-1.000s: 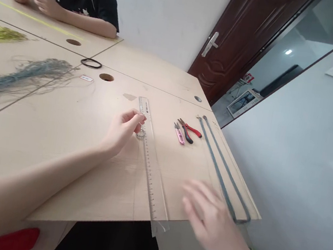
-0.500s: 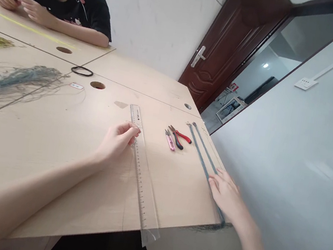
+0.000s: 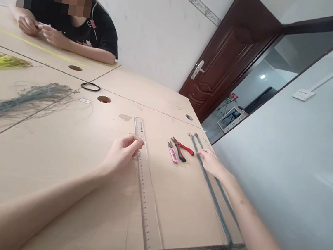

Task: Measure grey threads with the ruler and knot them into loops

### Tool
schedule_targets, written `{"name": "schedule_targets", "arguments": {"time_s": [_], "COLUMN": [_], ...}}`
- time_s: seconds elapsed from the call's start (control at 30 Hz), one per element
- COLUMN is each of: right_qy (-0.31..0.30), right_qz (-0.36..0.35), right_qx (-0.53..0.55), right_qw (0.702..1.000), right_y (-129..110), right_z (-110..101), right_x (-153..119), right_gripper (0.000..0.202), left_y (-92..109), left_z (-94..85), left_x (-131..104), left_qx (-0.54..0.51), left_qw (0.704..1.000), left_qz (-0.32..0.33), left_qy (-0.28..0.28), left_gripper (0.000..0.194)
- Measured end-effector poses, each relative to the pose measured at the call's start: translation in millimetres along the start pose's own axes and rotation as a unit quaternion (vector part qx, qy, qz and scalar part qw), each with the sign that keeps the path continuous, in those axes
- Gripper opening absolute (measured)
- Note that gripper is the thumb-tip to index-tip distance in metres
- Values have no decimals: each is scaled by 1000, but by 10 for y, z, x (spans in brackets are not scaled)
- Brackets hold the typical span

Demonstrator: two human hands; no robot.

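Note:
My left hand is closed in a pinch over the upper part of a clear ruler. From its fingertips a thin thread runs down the ruler's left edge; the pinched end is hidden. My right hand rests over two long bundles of blue-grey thread, fingers partly stretched and apart, with nothing visible gripped. The bundles have small metallic-looking ends at the top and hang over the table's front edge. Between my hands lie pink thread snips and red-and-black pliers.
At the left lie a large blue-grey thread bundle and a yellow-green one. A black loop, a small label and round table holes are farther back. A co-worker sits across the table, both hands together.
My right hand has slid up along the blue-grey bundles, away from the front edge toward their far ends. My left hand keeps its pinch at the ruler. The view has tilted upward.

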State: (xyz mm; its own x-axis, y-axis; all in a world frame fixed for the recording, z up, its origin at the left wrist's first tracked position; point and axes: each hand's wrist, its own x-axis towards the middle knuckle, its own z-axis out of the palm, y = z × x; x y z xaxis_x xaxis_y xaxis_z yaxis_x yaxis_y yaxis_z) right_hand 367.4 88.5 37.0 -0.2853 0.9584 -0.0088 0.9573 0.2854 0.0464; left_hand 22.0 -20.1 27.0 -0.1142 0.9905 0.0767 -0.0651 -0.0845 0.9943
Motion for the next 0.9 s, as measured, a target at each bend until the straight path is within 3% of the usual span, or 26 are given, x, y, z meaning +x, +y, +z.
{"name": "schedule_targets", "arguments": {"time_s": [0.3,0.67,0.9], "right_qy": [-27,-47,-61], "right_qz": [20,47,43], "right_qx": [8,-4,7], "right_qw": [999,998,997], "right_y": [-104,63,1], "right_z": [-75,52,-8], "right_x": [702,1079,1205], "right_gripper": [29,27,25], "left_y": [32,18,38], "left_z": [10,37,38], "left_x": [10,30,29], "left_qx": [17,18,30], "left_qw": [1000,1000,999], "left_qz": [5,2,9], "left_qy": [4,-2,-7], "left_gripper": [19,19,18]}}
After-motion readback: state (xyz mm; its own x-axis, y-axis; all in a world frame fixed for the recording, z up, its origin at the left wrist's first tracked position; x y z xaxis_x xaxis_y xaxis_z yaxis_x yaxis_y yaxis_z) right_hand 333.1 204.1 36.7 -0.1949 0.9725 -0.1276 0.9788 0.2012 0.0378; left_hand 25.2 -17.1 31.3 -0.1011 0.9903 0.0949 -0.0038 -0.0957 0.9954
